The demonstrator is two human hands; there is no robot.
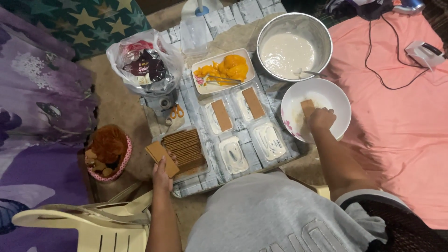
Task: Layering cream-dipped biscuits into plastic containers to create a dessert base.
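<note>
My right hand (322,118) holds a brown cracker (307,108) dipped into a white bowl (335,95) of pale liquid. My left hand (163,171) grips a small stack of crackers (160,156) just left of an open tray of stacked crackers (186,148). Between my hands stand several small clear tubs: two far ones (221,115) each hold a cracker on cream, two near ones (233,155) show only white cream.
A steel bowl of white cream (293,46) with a spoon sits at the back, beside a white dish of yellow mango slices (225,70). A plastic bag (142,63), orange scissors (176,112) and a small basket (108,154) lie left. A plastic chair (93,219) stands near left.
</note>
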